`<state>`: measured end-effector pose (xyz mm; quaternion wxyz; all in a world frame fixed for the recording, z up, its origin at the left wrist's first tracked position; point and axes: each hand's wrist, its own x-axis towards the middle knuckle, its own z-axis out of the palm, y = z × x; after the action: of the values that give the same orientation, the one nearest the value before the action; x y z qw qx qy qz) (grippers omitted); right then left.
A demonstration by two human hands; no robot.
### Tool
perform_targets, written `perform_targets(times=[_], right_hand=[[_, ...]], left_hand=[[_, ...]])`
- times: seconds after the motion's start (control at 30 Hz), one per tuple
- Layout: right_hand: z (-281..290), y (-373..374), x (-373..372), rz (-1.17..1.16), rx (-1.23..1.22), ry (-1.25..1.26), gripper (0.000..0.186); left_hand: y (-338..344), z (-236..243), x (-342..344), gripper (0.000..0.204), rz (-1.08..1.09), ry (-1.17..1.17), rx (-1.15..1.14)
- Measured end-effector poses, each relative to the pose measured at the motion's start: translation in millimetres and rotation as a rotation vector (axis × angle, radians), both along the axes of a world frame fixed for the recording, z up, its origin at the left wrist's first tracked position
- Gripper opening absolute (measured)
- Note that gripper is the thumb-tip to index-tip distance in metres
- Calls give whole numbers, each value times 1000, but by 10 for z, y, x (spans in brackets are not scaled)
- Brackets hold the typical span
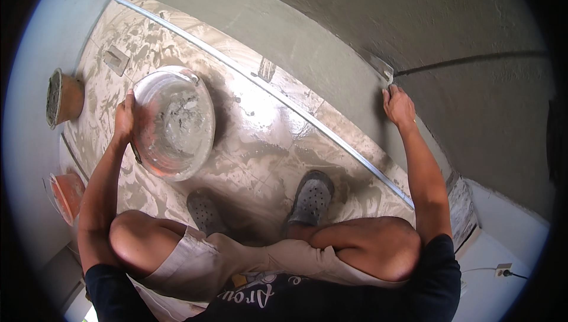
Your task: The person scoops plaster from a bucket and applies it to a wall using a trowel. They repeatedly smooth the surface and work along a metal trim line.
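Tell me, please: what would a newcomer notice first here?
The large, smeared bucket stands out left of centre, the left hand against it. A long metal bar crosses the smeared floor diagonally; at right, the right hand holds a trowel near a dark line in the grey wall.

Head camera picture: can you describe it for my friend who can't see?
A person squats on a smeared floor, right hand holding a trowel at a grey wall, left hand holding a bucket with grey mix inside. A long, straight bar lies across the floor.
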<state>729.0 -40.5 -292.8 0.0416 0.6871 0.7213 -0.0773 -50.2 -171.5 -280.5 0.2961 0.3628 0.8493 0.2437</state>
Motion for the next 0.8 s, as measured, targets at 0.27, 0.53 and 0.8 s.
perform_targets(times=[0.27,0.53,0.8], right_hand=[[42,216,-163,-3,-70,-61,36],[63,47,133,-60,-74,-85,36],[7,-102,149,10,108,10,34]], left_hand=[[-3,12,-41,81,-31,39,-28],[-9,3,-29,78,2,-79,-18],[-9,7,-65,81,-17,-31,-40]])
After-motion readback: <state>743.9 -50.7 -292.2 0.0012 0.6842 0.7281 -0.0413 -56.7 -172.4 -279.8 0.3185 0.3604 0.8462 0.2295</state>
